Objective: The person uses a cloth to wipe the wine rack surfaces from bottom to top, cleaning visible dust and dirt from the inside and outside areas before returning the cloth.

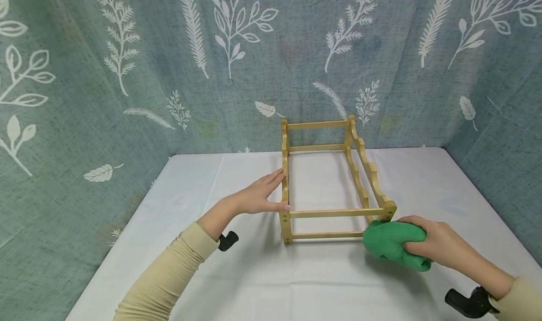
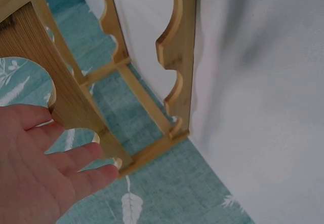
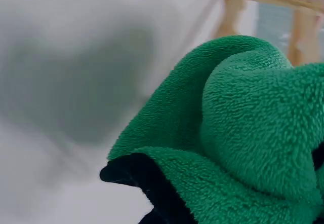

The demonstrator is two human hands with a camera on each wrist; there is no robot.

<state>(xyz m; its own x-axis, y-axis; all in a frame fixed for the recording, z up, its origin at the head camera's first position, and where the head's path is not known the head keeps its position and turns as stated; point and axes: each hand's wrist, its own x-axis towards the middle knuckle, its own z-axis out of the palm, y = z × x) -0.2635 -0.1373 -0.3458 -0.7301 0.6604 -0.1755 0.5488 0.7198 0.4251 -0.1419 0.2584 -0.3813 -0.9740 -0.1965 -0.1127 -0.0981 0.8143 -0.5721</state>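
A light wooden rack [image 1: 330, 213] with scalloped side panels and thin cross rails stands on the table. My left hand [image 1: 258, 196] rests against its left side, fingers fairly straight along the panel and thumb at the front corner. In the left wrist view, those fingertips [image 2: 109, 172] lie by the scalloped edge. With my right hand [image 1: 440, 241] I grip a bunched green cloth [image 1: 391, 243] at the rack's front right corner. Up close in the right wrist view, the fluffy cloth [image 3: 253, 127] has a dark edge binding and hides the fingers.
A white cloth covers the table [image 1: 237, 283]. Blue-green curtains [image 1: 271, 67] with white leaf prints hang behind it and at both sides. A black wrist camera mount [image 1: 470, 302] sits at the right wrist, another [image 1: 228, 241] at the left.
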